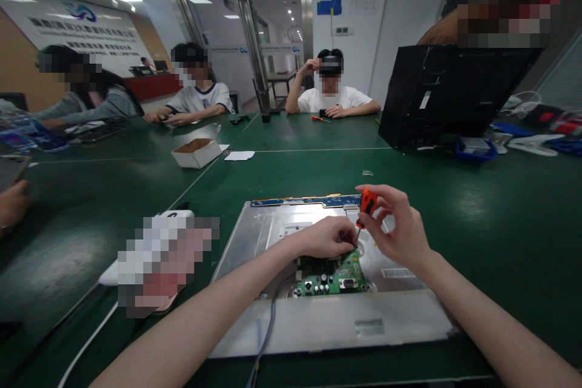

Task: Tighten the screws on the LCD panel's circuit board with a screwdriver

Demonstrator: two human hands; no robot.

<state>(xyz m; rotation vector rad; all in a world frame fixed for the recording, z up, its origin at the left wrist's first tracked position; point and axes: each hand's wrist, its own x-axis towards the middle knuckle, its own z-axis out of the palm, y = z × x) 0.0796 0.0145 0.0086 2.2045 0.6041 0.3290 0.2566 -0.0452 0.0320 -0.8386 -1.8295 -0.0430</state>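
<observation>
A silver display panel lies flat on the green table in front of me, with a green circuit board on its back. My right hand pinches the orange and black handle of a screwdriver, whose shaft points down to the board's upper right corner. Beside the tip, my left hand has its fingers pressed together at the board's upper edge; what they hold, if anything, is hidden. A grey cable runs from the board's left side over the panel's near edge. Along the far edge sits a blue circuit strip.
Left of the panel lie a white device with a cable and a pinkish phone-like object, partly blurred. An open white box and paper lie farther back. A black monitor casing stands at the right. Several people sit around the table.
</observation>
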